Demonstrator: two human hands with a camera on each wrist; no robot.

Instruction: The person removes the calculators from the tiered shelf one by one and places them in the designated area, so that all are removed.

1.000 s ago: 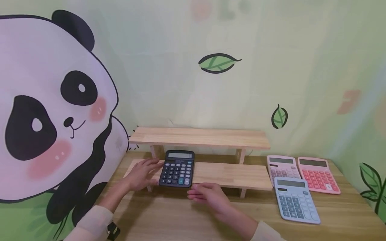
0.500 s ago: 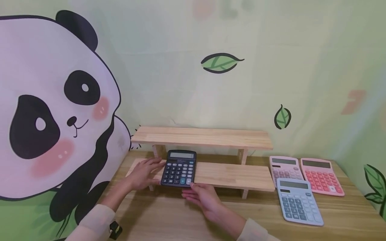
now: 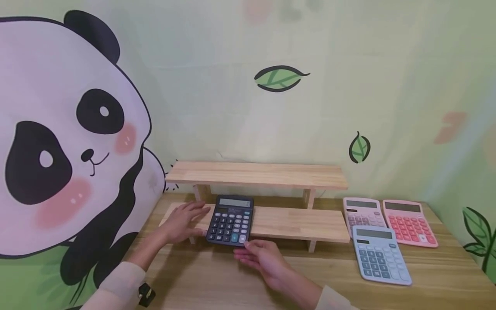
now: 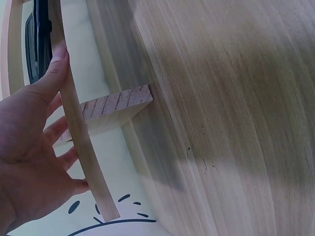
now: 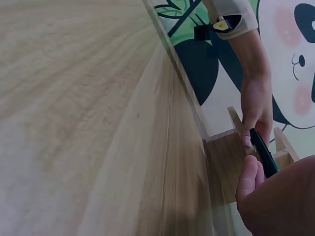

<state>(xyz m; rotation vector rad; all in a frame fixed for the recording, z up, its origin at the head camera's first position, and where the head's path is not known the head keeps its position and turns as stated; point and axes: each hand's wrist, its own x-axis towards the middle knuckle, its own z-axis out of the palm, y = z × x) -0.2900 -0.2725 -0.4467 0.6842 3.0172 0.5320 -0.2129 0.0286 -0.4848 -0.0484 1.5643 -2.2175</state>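
A black calculator [image 3: 231,219] lies on the lower shelf board [image 3: 298,221] of a two-tier wooden stand, its near edge jutting past the board's front. My right hand [image 3: 265,260] pinches its lower right corner, thumb on top and fingers beneath. Fingers spread, my left hand [image 3: 184,221] rests at the left part of the lower board, close by the calculator's left side. In the left wrist view, the left thumb [image 4: 56,69] lies against the board's front edge near the calculator [image 4: 42,39]. The right wrist view shows the calculator [image 5: 264,153] edge-on between the hands.
Above and behind is the upper shelf board [image 3: 255,174]. On the table [image 3: 186,280] at right lie a light pink calculator [image 3: 364,209], a coral pink calculator [image 3: 410,221] and a blue calculator [image 3: 381,258], which overlaps the pink ones in view. A panda backdrop [image 3: 131,103] stands behind.
My right hand has moved left along the calculator's near edge and taken hold of its corner. The calculator has slid slightly toward me and turned a little. The left hand has barely moved.
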